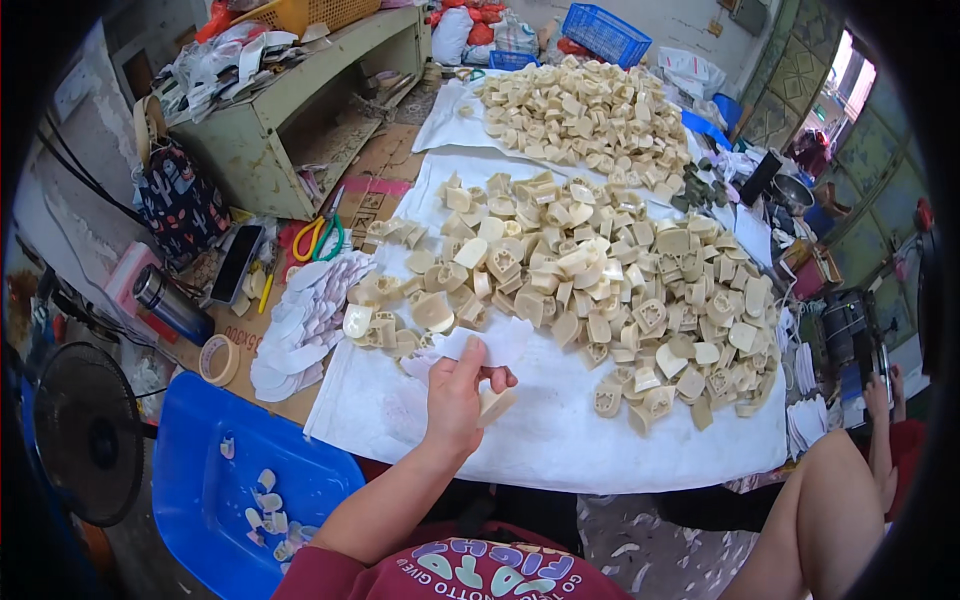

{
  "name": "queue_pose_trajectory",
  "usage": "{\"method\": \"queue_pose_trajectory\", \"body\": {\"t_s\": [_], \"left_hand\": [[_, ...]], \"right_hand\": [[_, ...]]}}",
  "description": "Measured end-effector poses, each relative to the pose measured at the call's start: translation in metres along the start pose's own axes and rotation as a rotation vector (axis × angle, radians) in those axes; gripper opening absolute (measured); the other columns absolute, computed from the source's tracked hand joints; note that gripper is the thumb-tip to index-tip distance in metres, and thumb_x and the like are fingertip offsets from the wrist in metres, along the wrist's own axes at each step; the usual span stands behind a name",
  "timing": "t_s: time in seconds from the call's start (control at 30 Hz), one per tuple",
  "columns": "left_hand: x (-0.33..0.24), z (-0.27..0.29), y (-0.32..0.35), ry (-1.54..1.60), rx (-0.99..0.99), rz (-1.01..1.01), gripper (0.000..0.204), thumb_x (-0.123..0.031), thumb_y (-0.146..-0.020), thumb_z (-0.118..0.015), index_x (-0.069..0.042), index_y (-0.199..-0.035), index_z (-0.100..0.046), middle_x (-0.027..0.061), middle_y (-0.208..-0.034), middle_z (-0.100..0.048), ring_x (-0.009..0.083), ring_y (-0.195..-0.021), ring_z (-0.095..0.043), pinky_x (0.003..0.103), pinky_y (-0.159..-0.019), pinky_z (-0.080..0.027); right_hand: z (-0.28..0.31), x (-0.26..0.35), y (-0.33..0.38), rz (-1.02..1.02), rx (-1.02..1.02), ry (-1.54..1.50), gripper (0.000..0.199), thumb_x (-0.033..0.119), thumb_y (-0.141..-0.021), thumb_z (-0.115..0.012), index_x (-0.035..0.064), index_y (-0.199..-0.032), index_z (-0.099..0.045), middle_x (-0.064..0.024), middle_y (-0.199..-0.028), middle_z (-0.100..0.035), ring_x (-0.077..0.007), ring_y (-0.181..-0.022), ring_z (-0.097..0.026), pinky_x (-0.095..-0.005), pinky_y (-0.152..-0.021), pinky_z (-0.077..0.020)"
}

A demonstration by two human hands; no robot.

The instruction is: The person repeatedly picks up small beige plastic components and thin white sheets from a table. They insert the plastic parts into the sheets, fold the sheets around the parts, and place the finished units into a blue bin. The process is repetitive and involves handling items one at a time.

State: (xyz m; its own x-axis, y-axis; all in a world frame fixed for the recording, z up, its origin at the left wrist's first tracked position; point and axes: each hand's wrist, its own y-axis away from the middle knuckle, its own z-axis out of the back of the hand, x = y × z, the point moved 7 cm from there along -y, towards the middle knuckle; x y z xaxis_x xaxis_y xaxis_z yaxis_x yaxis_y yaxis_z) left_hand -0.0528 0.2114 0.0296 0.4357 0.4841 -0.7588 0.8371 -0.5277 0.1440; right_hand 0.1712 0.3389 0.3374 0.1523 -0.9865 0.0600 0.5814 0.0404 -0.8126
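My left hand (457, 402) is closed over the near edge of the white-covered table. Its thumb presses on a thin white cutout sheet (500, 343) with a scalloped edge. Below the curled fingers a small cream molded piece (495, 405) shows, apparently held by them; part of it is hidden. Just beyond the hand spreads a large heap of similar cream molded pieces (560, 265), rounded at one end, some with hollow ribbed backs. To the left lies an overlapping pile of white scalloped sheets (305, 330). My right hand is out of view.
A blue tub (205, 425) with a few pieces stands lower left, beside a black fan (88, 433). Scissors (322, 235), tape (218, 360), a phone (237, 264) and a flask (172, 303) lie left. Another heap (590, 115) is farther back. Another person's hand (878, 395) shows at right.
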Motion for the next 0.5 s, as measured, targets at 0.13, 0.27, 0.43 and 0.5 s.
{"method": "queue_pose_trajectory", "body": {"t_s": [0.13, 0.27, 0.43, 0.5], "left_hand": [[-0.001, -0.001, 0.002, -0.043, 0.008, -0.008, 0.037, -0.03, -0.099, -0.046, -0.001, -0.082, -0.06, 0.0048, -0.059, -0.054, 0.0186, -0.063, -0.056, 0.036, -0.071, -0.048], [-0.001, -0.003, 0.002, -0.02, 0.002, -0.003, 0.036, -0.03, -0.099, -0.047, -0.002, -0.082, -0.06, 0.0051, -0.059, -0.054, 0.0189, -0.063, -0.056, 0.036, -0.071, -0.048], [-0.003, -0.002, -0.002, 0.023, 0.024, -0.029, 0.034, -0.031, -0.099, -0.048, -0.002, -0.084, -0.06, 0.0052, -0.058, -0.054, 0.019, -0.062, -0.056, 0.036, -0.07, -0.049], [-0.006, -0.004, -0.002, 0.053, 0.02, -0.026, 0.036, -0.031, -0.099, -0.047, -0.003, -0.08, -0.06, 0.0055, -0.059, -0.054, 0.0191, -0.063, -0.056, 0.035, -0.07, -0.048]], "right_hand": [[-0.001, -0.002, 0.002, -0.003, 0.001, 0.014, 0.043, 0.029, -0.093, -0.044, 0.003, -0.128, -0.047, -0.0133, -0.123, -0.051, -0.0253, -0.111, -0.049, -0.041, -0.099, -0.0359], [0.003, -0.002, 0.002, -0.009, -0.004, 0.03, 0.043, 0.028, -0.093, -0.044, 0.0018, -0.127, -0.048, -0.0139, -0.121, -0.053, -0.0253, -0.109, -0.05, -0.0398, -0.098, -0.0379], [0.011, -0.003, 0.0, -0.004, -0.018, 0.041, 0.042, 0.027, -0.094, -0.044, 0.0003, -0.126, -0.049, -0.0146, -0.118, -0.055, -0.0253, -0.106, -0.053, -0.0383, -0.097, -0.0403], [0.017, -0.003, -0.001, 0.01, -0.033, 0.048, 0.042, 0.027, -0.094, -0.044, -0.0003, -0.125, -0.049, -0.0149, -0.117, -0.056, -0.0253, -0.105, -0.053, -0.0377, -0.097, -0.0413]]}}
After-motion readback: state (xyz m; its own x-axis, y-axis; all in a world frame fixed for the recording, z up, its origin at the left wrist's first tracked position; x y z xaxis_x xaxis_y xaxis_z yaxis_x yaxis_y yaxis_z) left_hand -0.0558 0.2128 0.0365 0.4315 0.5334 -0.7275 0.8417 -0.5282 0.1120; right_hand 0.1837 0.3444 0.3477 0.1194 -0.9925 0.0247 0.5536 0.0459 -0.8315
